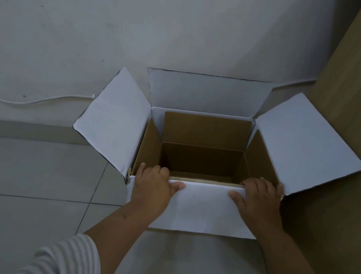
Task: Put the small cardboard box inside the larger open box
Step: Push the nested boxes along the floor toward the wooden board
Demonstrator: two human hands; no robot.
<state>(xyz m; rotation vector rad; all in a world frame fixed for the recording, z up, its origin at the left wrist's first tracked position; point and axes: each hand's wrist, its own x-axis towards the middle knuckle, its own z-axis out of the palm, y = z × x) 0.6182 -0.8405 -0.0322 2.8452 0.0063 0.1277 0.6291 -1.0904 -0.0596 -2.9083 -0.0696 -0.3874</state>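
Two hands rest on the near rim of the larger open box, w/ all four white flaps spread. Left hand and right hand hook fingers over the edge, thumbs pressing the near flap, gripping the cardboard. Inside looks empty, brown walls bare. The small cardboard box isn't in view. Judged light, stiff, crushable; best held by opposite sides. A white cable trails far left along the floor.
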